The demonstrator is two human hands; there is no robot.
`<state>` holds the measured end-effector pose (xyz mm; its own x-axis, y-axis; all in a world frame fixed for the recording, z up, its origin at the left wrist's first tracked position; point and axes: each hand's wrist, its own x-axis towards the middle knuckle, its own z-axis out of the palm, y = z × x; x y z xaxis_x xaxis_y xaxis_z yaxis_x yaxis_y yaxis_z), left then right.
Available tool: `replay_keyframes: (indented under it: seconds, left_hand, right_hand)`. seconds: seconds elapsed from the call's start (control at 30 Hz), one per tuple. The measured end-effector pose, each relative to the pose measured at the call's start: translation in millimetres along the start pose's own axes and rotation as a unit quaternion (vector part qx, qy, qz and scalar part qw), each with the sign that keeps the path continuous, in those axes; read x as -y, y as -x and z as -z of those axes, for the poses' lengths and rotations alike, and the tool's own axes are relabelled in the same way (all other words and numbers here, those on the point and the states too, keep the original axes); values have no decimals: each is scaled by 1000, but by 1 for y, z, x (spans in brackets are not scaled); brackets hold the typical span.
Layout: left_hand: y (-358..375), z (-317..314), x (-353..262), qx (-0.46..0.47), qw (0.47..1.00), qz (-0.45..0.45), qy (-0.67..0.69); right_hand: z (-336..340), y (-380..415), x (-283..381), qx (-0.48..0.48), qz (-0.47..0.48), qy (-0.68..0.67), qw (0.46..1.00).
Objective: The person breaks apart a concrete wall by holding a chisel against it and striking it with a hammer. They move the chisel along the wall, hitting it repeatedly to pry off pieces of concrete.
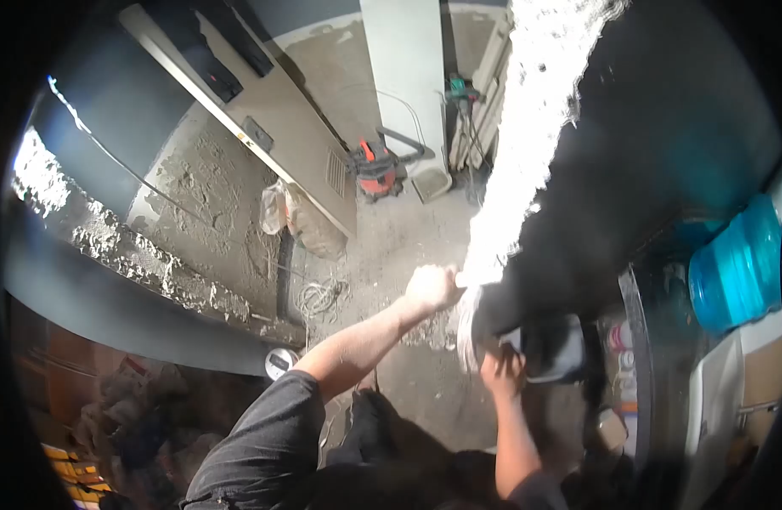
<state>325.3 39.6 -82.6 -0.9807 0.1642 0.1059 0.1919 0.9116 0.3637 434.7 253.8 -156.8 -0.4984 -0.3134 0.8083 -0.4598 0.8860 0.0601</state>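
Observation:
My left hand [434, 289] is closed round a small pale handle [469, 280], whose tip meets the brightly lit, rough edge of a wall [514, 183]. Glare hides what lies beyond the handle. Lower and to the right, my right hand [503, 371] is bent beside the lower end of the wall edge, near a pale, blurred object [511, 340]. Its fingers are curled, but what they hold is too unclear to name.
A red and black vacuum [376, 174] stands on the floor ahead, near a leaning door [297, 136]. Coiled cable [323, 297] and a filled sack [316, 225] lie left. A blue water bottle [735, 268] is at right. A white bucket [280, 363] sits near my left arm.

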Motion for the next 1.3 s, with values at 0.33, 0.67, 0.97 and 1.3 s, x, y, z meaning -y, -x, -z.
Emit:
replay_keyframes:
  seconds: [0.33, 0.67, 0.97, 1.3]
  left_hand:
    - [-3, -1, 10, 7, 999, -38, 15]
    - [-5, 9, 8, 14, 999, -35, 32]
    - [-2, 5, 5, 38, 999, 6, 14]
    - [-3, 4, -4, -14, 1000, -4, 7]
  right_hand:
    - [-28, 50, -2, 91, -143, -99, 980]
    - [7, -5, 37, 41, -300, -324, 896]
    - [39, -30, 45, -44, -221, -300, 927]
    - [38, -19, 43, 9, -277, -326, 904]
